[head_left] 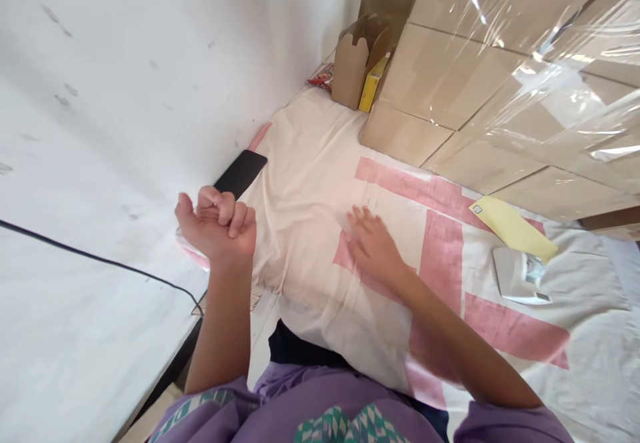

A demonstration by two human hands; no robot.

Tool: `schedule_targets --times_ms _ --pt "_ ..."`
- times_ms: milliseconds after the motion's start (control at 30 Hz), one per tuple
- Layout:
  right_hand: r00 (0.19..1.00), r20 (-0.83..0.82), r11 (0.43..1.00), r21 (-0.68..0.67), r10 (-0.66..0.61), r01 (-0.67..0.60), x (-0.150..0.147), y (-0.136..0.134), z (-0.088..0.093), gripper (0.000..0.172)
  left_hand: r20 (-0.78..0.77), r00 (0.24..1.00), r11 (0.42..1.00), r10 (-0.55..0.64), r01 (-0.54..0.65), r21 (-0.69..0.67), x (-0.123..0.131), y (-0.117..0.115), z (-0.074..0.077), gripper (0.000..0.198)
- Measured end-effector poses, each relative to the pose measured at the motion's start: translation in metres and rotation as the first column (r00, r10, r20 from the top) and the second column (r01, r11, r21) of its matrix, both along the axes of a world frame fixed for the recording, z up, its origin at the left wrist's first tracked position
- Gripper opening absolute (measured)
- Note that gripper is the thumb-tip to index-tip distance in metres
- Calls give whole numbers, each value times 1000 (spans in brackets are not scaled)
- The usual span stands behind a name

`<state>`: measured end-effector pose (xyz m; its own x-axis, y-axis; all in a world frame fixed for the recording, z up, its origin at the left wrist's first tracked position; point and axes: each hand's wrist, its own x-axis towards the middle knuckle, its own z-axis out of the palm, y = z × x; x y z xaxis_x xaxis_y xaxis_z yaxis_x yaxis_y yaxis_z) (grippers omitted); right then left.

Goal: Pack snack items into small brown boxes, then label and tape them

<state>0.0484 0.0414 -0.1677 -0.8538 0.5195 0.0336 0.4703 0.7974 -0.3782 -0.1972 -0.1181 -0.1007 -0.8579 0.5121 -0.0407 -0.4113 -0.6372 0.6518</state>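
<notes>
My left hand (219,224) is raised in front of the white wall, palm turned up. Its fingers curl in toward the palm, the thumb stands apart, and nothing shows in it. Just beyond that hand lies a black flat object (242,173), perhaps a phone or tablet, partly covered by the fingers from this angle. My right hand (374,244) is spread palm down over the cream cloth (310,183) with pink stripes, fingers apart and slightly blurred. I cannot tell whether it presses on the fabric.
Plastic-wrapped cardboard boxes (480,90) are stacked at the back right. An open carton (349,70) and a yellow box (373,83) stand in the far corner. A yellow envelope-like sheet (513,226) and a white packet (520,275) lie at right. A black cable (100,256) crosses the wall (125,96).
</notes>
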Motion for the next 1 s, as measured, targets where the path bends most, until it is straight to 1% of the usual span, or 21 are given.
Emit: schedule_targets --times_ms 67,133,167,200,233,267,300,400,433,467,500,600,633,733,767,800,867,900,933,967,1000 --pt "981 123 987 -79 147 -138 3 -33 -14 61 18 998 995 63 -62 -77 -3 -15 -15 64" --pt "917 99 916 -157 387 -370 9 -75 -18 68 34 995 988 89 -84 -129 -5 -27 -30 59" --pt "835 35 822 -204 549 -532 13 -94 -17 66 40 995 985 95 -88 -147 -5 -33 -38 56" --pt "712 -53 683 -238 701 -690 16 -109 -14 59 44 994 982 100 -91 -165 -6 -39 -45 53" --pt "590 -137 549 -245 796 -799 19 -118 -10 53 49 993 978 108 -97 -183 -6 -45 -51 50" --pt "519 -198 474 -234 832 -849 20 -121 -6 49 53 992 974 117 -104 -201 -6 -50 -56 48" --pt "522 -226 479 -221 822 -850 19 -119 -2 47 58 990 969 128 -112 -219 -7 -55 -61 46" --pt "741 -170 713 -202 649 -671 11 -99 3 49 68 987 961 143 -122 -249 -7 -63 -70 42" --pt "773 -149 746 -202 617 -635 8 -94 3 50 66 988 962 139 -119 -245 -8 -62 -72 40" --pt "754 -153 728 -200 638 -656 6 -93 2 49 57 990 966 125 -109 -236 -10 -59 -72 38" --pt "683 -188 658 -183 706 -731 4 -95 1 46 40 994 971 104 -93 -219 -12 -52 -70 35" --pt "339 -303 349 -24 891 -937 -5 -101 -1 39 -62 998 990 0 -9 -139 -23 -15 -58 34" --pt "333 -283 350 9 899 -937 -10 -99 -2 42 -99 994 994 -42 31 -106 -28 2 -52 37" --pt "580 -147 587 8 802 -810 -30 -74 -8 51 -126 980 987 -155 149 -55 -41 64 -35 50" --pt "600 -120 606 16 791 -795 -36 -62 -10 54 -106 977 981 -187 180 -73 -46 86 -31 54" --pt "567 -111 574 32 816 -819 -42 -49 -12 54 -88 973 973 -215 206 -108 -51 108 -30 59" --pt "441 -125 452 81 889 -888 -55 -20 -13 51 -118 960 945 -255 221 -242 -62 152 -35 66" --pt "426 -144 442 105 893 -891 -63 -2 -12 48 -168 949 924 -268 203 -325 -68 174 -40 68" --pt "479 -179 502 121 860 -856 -74 18 -9 46 -230 934 900 -272 162 -406 -75 196 -47 68" --pt "610 -237 645 120 757 -754 -89 42 -5 48 -279 922 885 -269 123 -448 -81 218 -54 64" --pt "762 -323 818 81 562 -569 -107 69 -1 50 -323 910 877 -260 83 -473 -87 241 -60 58"
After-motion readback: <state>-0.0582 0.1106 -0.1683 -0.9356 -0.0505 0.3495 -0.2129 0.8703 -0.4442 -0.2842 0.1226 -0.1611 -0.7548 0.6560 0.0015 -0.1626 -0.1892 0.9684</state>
